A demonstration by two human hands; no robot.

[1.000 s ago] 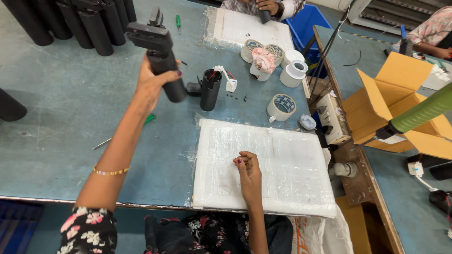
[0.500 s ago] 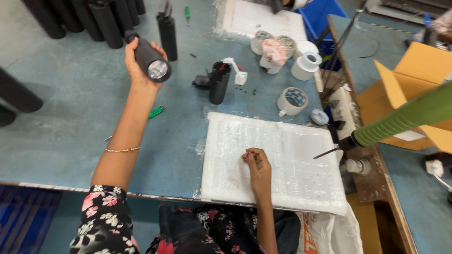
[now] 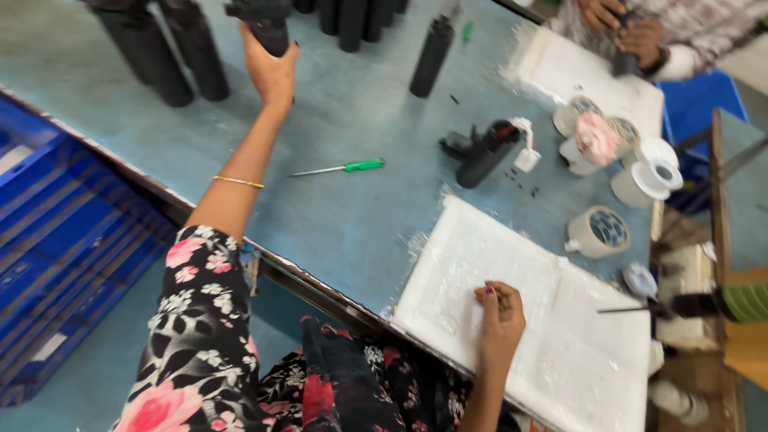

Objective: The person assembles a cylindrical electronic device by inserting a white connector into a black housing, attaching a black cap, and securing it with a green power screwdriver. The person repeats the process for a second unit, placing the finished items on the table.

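The left hand (image 3: pixel 270 68) is wrapped around a black matte cylinder (image 3: pixel 264 24) at the far side of the table (image 3: pixel 336 216); the right hand (image 3: pixel 500 316), fingers curled, rests on the white foam sheet (image 3: pixel 528 320).

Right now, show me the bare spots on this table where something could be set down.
Bare: the blue top left of the left hand, and the stretch between screwdriver and table edge. The white pad is bare beyond the right hand. Crowded: the tape rolls and the black tubes.
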